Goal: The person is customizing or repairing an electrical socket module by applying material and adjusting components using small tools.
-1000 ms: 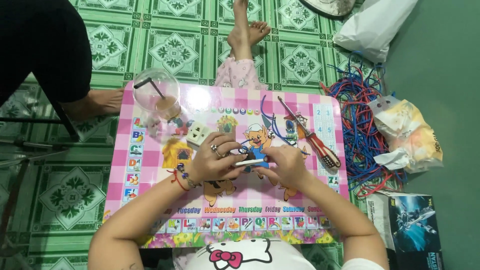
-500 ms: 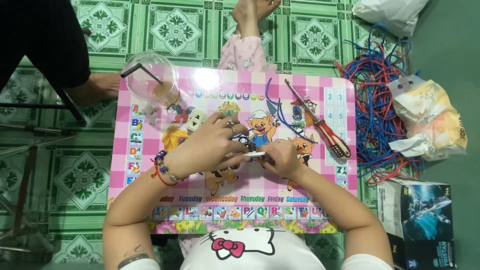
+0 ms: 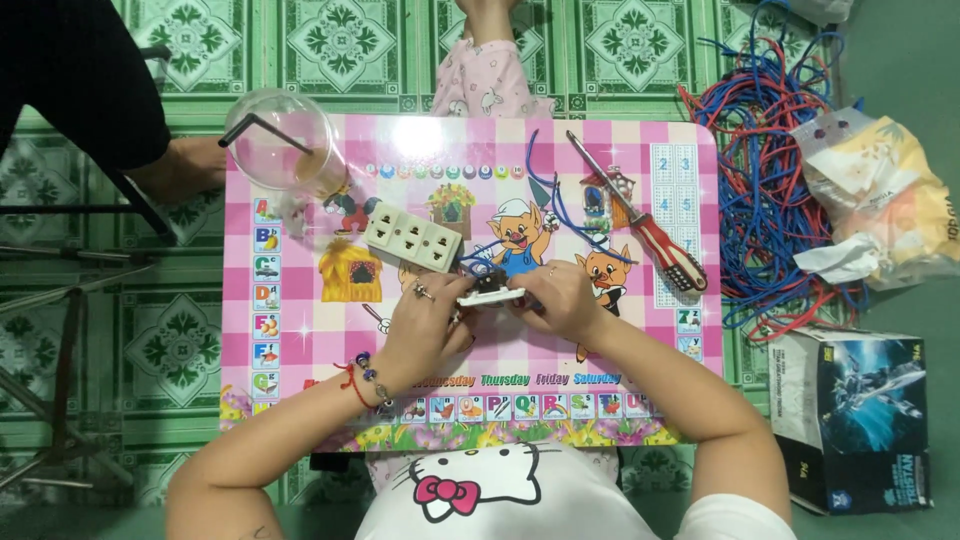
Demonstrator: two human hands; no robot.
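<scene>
Both hands have shifted slightly toward the socket strip (image 3: 413,237), the left hand (image 3: 425,322) and right hand (image 3: 562,300) pinching a small white switch part (image 3: 490,293) between them, steadying it above the pink worktop (image 3: 300,330).

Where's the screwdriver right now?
In the head view, the red-handled screwdriver lies untouched on the right part of the pink table, beyond the right hand and beside the tangle of red and blue wires.

socket part (image 3: 490,292): mostly hidden by fingers | wire pile (image 3: 770,170): perhaps cut off
</scene>
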